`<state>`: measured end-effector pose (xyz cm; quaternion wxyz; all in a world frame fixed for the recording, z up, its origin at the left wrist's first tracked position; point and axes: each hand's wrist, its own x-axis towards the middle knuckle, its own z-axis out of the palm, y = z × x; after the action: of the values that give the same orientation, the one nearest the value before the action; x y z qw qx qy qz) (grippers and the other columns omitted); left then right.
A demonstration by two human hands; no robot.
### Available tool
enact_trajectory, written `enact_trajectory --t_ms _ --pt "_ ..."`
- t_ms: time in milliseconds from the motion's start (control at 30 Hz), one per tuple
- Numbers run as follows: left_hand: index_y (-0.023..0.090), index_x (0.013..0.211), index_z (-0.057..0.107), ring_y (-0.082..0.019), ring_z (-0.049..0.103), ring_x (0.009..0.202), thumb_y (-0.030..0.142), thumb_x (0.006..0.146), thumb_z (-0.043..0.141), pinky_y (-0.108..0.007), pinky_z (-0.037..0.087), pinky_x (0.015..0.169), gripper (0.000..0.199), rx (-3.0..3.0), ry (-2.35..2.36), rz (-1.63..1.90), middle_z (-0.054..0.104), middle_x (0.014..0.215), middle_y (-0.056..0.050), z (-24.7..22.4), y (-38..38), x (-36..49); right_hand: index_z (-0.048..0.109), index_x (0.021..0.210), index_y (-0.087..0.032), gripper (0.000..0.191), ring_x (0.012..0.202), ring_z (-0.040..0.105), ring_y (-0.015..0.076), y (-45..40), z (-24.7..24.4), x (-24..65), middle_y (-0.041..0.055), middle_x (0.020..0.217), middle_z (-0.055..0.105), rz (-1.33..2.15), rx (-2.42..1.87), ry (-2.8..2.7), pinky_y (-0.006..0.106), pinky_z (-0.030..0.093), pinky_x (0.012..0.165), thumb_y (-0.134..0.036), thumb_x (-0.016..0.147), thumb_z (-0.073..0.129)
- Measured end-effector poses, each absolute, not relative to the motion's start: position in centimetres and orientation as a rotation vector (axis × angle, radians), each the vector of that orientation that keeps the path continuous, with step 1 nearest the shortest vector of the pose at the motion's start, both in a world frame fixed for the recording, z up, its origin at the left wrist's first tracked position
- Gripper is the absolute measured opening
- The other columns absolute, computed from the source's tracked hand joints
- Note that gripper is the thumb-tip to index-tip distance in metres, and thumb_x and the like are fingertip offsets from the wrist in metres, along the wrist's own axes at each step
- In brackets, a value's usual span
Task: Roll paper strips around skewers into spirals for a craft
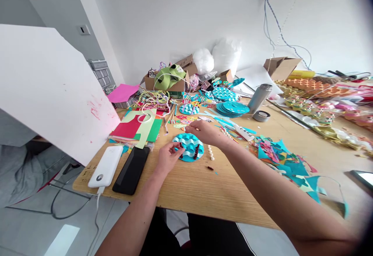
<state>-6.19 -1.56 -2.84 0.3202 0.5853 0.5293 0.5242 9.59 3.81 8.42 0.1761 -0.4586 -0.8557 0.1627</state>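
A round turquoise paper disc (190,159) with wavy pale and blue paper strips lies on the table before me. A dark red fuzzy pipe cleaner (196,152) stands across its right side. My left hand (169,155) is at the disc's left edge, thumb and fingers closed around a second dark red pipe cleaner (181,145). Above the disc's far edge is my right hand (202,131), its fingers bent together; whatever they hold is hidden. Just beyond it lie colourful paper fish cutouts (181,122). A white twisted pipe cleaner (211,153) rests right of the disc.
A black phone (131,170) and white power bank (106,166) lie at left, near coloured paper sheets (153,131). Behind are stacked blue discs (233,109), a metal bottle (260,97) and a tape roll (261,116). Paper scraps (287,162) spread at right; a glue gun-like white tool (244,133) lies nearer.
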Motion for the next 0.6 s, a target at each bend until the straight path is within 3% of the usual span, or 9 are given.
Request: enact_trajectory --t_ms 200,600 --pt "0.019 0.079 0.065 -0.013 0.057 0.060 0.035 0.073 0.061 -0.025 0.047 0.055 0.019 1.587 1.330 1.443 0.064 0.073 -0.003 -3.5 -1.3 -6.4 0.068 0.081 -0.016 0.015 0.071 0.061 0.0136 3.4 6.8 9.4 0.0030 0.079 0.069 0.637 -1.145 -2.467 0.020 0.041 0.060 -0.022 0.077 0.056" --pt "0.019 0.071 0.062 -0.014 0.057 0.065 0.034 0.076 0.058 -0.025 0.047 0.059 0.017 1.672 1.348 1.467 0.060 0.070 -0.003 -3.3 -1.4 -6.4 0.068 0.077 -0.015 0.009 0.082 0.058 0.0186 3.4 5.5 7.2 0.0076 0.083 0.068 0.401 -1.165 -2.605 0.024 0.040 0.067 -0.018 0.075 0.059"
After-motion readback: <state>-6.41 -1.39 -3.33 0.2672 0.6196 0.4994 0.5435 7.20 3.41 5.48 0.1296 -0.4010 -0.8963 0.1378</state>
